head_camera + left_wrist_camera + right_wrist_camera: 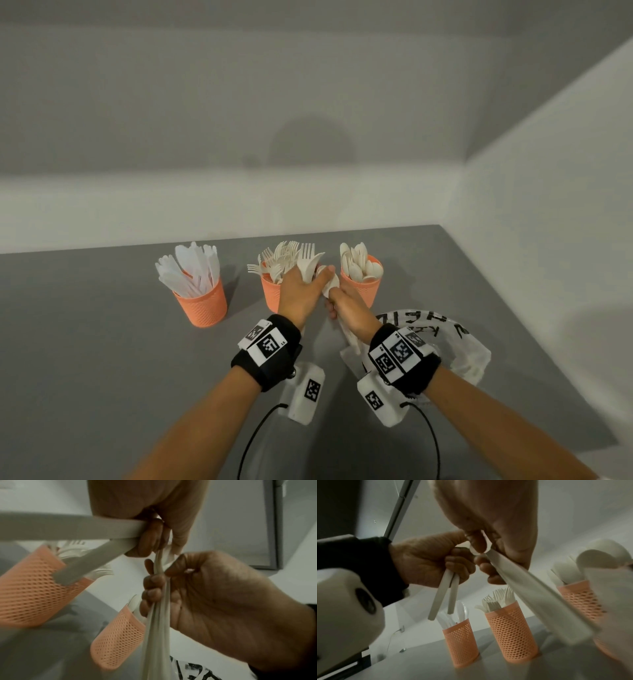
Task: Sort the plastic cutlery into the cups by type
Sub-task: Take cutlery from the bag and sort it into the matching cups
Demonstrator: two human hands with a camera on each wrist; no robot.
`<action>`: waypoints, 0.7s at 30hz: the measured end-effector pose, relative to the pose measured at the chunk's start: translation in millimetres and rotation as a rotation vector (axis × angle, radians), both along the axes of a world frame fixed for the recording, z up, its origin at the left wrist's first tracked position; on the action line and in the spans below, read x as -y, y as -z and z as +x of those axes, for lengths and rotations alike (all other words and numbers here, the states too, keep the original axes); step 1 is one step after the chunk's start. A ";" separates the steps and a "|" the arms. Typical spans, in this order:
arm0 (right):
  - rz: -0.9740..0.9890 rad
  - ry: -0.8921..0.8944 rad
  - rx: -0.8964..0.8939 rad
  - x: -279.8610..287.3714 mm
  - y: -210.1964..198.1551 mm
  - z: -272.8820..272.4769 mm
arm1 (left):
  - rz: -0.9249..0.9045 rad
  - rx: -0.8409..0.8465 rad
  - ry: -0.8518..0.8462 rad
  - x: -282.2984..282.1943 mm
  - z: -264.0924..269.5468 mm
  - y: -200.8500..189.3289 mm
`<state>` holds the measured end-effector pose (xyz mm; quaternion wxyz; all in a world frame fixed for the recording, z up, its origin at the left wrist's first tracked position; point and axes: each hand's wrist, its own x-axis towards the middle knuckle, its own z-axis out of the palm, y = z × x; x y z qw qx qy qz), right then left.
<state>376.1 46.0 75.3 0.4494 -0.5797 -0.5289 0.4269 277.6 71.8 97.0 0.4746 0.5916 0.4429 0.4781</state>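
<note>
Three orange cups with a perforated honeycomb mesh wall are stood in a row near the far edge of the smooth grey bench (85, 342): the knife cup (202, 303) toward the left, filled with flat white blades, the fork cup (270, 291) in the middle, bristling with tines, and the spoon cup (363, 287) nearest the bench's far right corner, packed with rounded bowls. All the cutlery is of matte white plastic. Two pieces with flat, straight handles (443, 593) are gripped by the left hand (301, 291) in curled fingers in front of the fork cup, their handles hanging down from the fist in the right wrist view, their heads raised above it in the head view. A bundle of white cutlery (157, 635) is clutched by the right hand (349, 308), fingers wrapped round the stems, just before the spoon cup. A spoon bowl (330, 284) between the two hands is touched by the left thumb, and the hands are pressed close together there. A crumpled clear plastic bag (459, 349) with black lettering is laid near the bench's right edge, beside the right wrist
</note>
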 end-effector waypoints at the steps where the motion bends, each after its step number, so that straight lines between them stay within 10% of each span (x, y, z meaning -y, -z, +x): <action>1: 0.031 -0.015 -0.032 -0.7 -5.9 0.6 | 0.031 -0.002 0.011 -0.7 2.2 -3.5; 12: 0.259 0.392 -0.315 -55.7 -72.3 82.2 | 0.062 0.299 -0.248 -69.0 -36.5 -37.3; 21: 0.210 0.505 -0.356 -90.8 -36.4 108.3 | 0.097 0.265 -0.510 -111.2 -58.2 1.1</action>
